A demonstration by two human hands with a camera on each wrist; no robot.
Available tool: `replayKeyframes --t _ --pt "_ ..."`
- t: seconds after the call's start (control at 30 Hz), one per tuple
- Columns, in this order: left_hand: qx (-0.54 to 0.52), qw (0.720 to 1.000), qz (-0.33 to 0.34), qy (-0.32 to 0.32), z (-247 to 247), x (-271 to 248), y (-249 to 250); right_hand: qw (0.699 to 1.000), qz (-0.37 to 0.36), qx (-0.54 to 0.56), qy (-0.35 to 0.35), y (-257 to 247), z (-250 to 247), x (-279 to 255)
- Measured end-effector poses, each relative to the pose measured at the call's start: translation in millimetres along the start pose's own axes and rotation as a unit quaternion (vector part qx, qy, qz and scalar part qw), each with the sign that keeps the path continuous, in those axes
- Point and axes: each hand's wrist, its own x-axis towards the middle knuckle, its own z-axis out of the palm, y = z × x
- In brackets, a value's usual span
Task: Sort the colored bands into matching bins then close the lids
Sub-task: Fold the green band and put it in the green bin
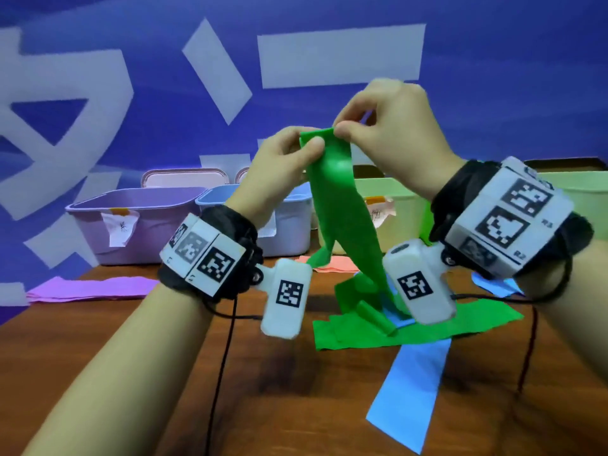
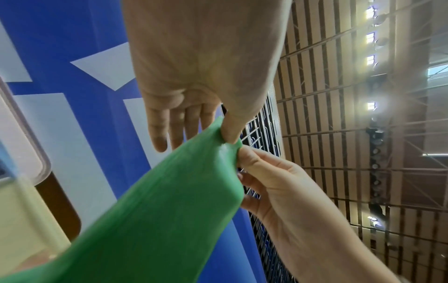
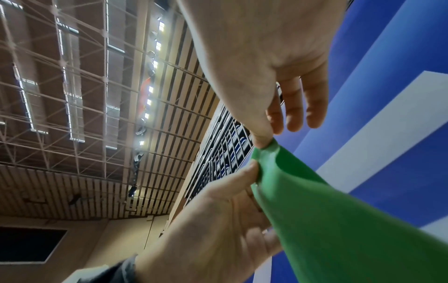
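A long green band (image 1: 342, 222) hangs from both raised hands down to the wooden table (image 1: 296, 406), where its lower part lies crumpled on more green band (image 1: 362, 330). My left hand (image 1: 309, 143) pinches the band's top edge between thumb and fingers. Right beside it, my right hand (image 1: 340, 126) pinches the same edge. In the left wrist view the left hand (image 2: 230, 137) nips the green band (image 2: 169, 210) at a corner, the other fingers straight. The right wrist view shows my right hand (image 3: 263, 143) pinching the green band (image 3: 339, 220).
Open bins stand along the table's far edge: purple bin (image 1: 98, 205), blue bin (image 1: 292, 225), pale green bin (image 1: 404, 205). Flat on the table lie a blue band (image 1: 411, 383), a purple band (image 1: 92, 287) and a pink band (image 1: 332, 264). Black cables trail from both wrists.
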Motion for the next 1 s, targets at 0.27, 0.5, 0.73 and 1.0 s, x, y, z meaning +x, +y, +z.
replayKeyframes --t 0.27,0.5,0.73,1.0 --pt "-0.018 0.997 0.071 0.032 6.0 27.1 53.9 0.999 -0.008 -0.006 0.049 -18.4 -40.5 44.9" --pt "0.041 0.990 0.122 0.066 14.3 27.2 64.9 0.999 0.008 -0.019 0.043 -16.0 -51.8 46.3" --pt "0.053 0.997 0.024 0.049 18.5 15.6 47.8 0.999 0.024 -0.020 -0.038 -0.7 -39.3 21.8" --pt "0.047 0.993 -0.027 0.106 11.2 13.7 24.6 0.927 0.141 -0.027 -0.346 40.9 1.2 -39.1"
